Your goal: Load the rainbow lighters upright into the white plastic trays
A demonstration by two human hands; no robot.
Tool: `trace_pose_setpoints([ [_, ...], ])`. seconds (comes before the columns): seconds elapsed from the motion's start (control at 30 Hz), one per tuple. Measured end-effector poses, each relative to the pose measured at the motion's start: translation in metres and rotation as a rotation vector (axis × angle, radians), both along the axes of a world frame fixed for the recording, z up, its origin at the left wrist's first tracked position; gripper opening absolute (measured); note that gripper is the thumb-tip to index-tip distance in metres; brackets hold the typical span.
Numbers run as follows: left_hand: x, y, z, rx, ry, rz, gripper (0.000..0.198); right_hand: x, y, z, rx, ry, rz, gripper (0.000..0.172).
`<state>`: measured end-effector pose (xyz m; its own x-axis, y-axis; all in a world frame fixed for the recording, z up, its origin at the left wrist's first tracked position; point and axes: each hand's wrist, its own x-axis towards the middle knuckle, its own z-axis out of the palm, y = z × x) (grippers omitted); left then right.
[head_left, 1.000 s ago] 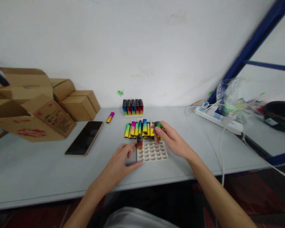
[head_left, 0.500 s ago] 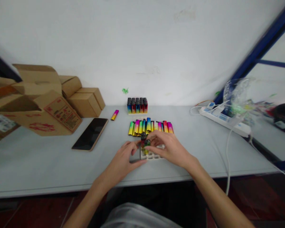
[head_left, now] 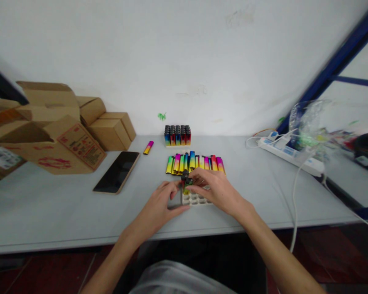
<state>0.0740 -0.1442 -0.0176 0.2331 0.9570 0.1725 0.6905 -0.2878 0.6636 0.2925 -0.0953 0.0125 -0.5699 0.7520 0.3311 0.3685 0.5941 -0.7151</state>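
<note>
A white tray (head_left: 194,200) with rows of holes lies in front of me on the table. My left hand (head_left: 162,200) grips its left edge, the thumb along the near corner and the fingers curled farther back. My right hand (head_left: 216,188) is closed over the tray, pinching an upright green and yellow lighter (head_left: 188,188) with a black top at its left side. Just behind that one, another black-topped lighter (head_left: 184,174) stands in the tray, partly covered. Beyond both hands lies a row of loose, shiny multicoloured lighters (head_left: 192,161). My right hand hides the tray's far right part.
A block of upright lighters (head_left: 178,136) stands by the wall. One lone lighter (head_left: 148,148) and a phone (head_left: 117,172) lie to the left, near cardboard boxes (head_left: 70,143). On the right are a power strip (head_left: 291,155) with cables and clear plastic wrap (head_left: 308,116).
My right hand has moved the green and yellow lighter slightly back and left, against the lighter behind it. The left hand keeps its place at the tray.
</note>
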Motion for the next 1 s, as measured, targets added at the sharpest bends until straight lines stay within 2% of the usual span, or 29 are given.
trace_pose_setpoints([
  [0.13, 0.0, 0.0, 0.0, 0.005, 0.007, 0.001, 0.036, -0.01, -0.003, -0.007, -0.033, 0.006, -0.039, 0.024],
  [0.23, -0.001, 0.001, -0.001, 0.002, 0.017, 0.001, 0.036, -0.009, -0.003, -0.005, -0.043, -0.033, -0.039, 0.029],
  [0.33, -0.001, 0.001, -0.002, -0.002, 0.021, 0.001, 0.036, 0.007, 0.003, 0.008, -0.024, -0.024, -0.039, 0.03],
  [0.43, -0.002, 0.002, -0.001, -0.005, 0.015, 0.001, 0.036, 0.038, 0.016, 0.019, 0.067, -0.07, -0.111, 0.026],
  [0.53, -0.001, 0.002, -0.001, -0.005, 0.012, 0.008, 0.036, 0.073, 0.034, 0.015, 0.163, -0.161, -0.196, 0.042],
  [0.63, -0.001, 0.002, -0.001, -0.005, 0.023, 0.014, 0.037, 0.095, 0.05, -0.002, 0.147, -0.199, -0.214, 0.071],
  [0.7, -0.001, 0.002, -0.001, -0.009, 0.028, 0.013, 0.036, 0.099, 0.057, -0.012, 0.104, -0.215, -0.215, 0.081],
  [0.8, -0.002, 0.002, -0.001, -0.004, 0.036, 0.015, 0.035, 0.097, 0.061, -0.017, 0.062, -0.224, -0.2, 0.077],
  [1.0, -0.002, 0.002, -0.001, 0.009, 0.041, 0.006, 0.036, 0.095, 0.054, -0.002, 0.096, -0.138, -0.171, 0.058],
])
